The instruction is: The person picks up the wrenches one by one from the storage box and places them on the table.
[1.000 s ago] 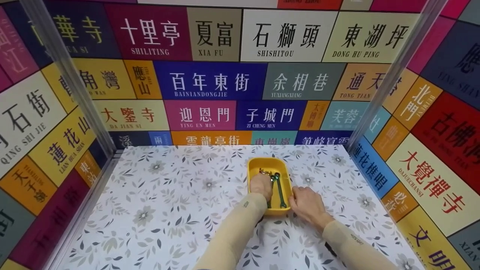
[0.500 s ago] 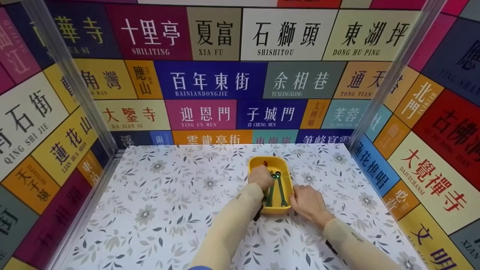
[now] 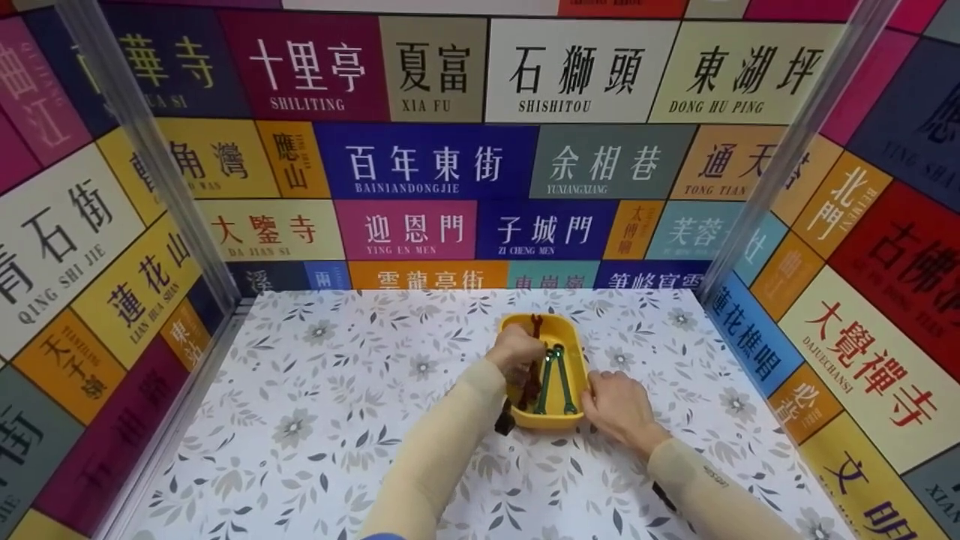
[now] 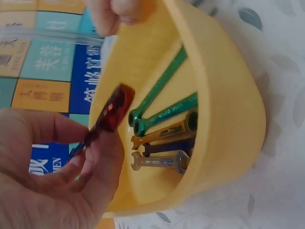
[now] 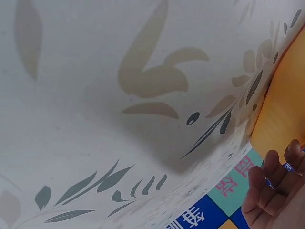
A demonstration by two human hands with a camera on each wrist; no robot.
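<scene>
My left hand is over the left side of a yellow plastic bin, gripping a red metallic wrench between thumb and fingers. The palm hides part of its shaft in the head view. Two green wrenches lie lengthwise in the bin. Beside them in the left wrist view are a gold wrench, a dark purple one and a silver one. At the bin's right side my right hand pinches the rim, its fingers partly curled outside the wall.
The bin stands on a table covered in a white leaf-and-flower print. Coloured sign panels form walls behind and on both sides, with clear corner strips where they meet.
My left hand has drawn back slightly to the left, and the red wrench now shows more, tilted upright in its grip. The right hand and the bin stay nearly in place.
</scene>
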